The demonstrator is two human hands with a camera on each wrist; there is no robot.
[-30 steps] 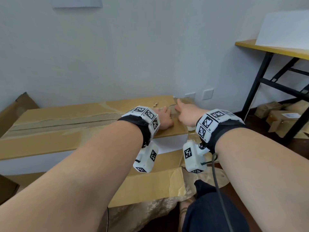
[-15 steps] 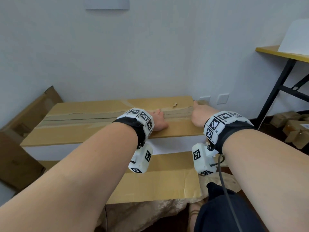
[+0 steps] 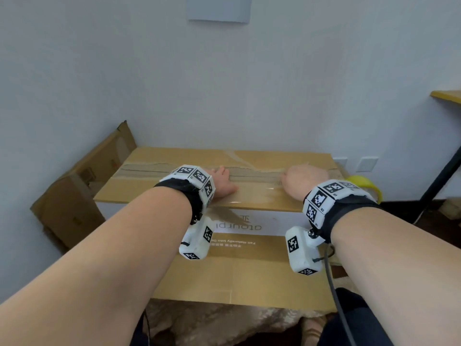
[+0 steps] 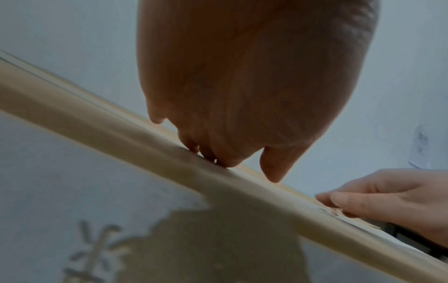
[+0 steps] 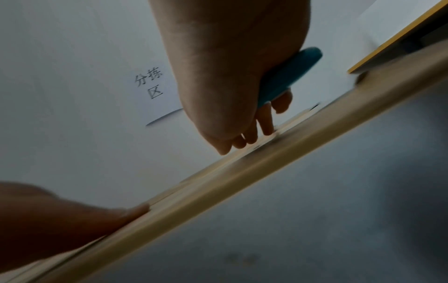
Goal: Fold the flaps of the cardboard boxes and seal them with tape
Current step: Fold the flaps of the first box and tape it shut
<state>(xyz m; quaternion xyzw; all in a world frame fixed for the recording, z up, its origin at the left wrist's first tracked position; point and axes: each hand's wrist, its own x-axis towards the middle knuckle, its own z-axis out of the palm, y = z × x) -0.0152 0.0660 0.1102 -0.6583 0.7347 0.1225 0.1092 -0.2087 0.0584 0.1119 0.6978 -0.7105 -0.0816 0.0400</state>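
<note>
Hands press the flat corrugated cardboard box [image 3: 174,193]: left hand [image 3: 220,182] fingers straight, right hand [image 3: 303,179] gripping a blue handle [image 5: 288,76].

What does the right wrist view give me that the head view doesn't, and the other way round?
Only the right wrist view shows a blue object in the right hand and a wall sign with printed characters. Only the head view shows the whole cardboard box, its taped centre seam, and a yellow object beyond the right wrist. Both show the left hand and right hand resting on the box top.
</note>
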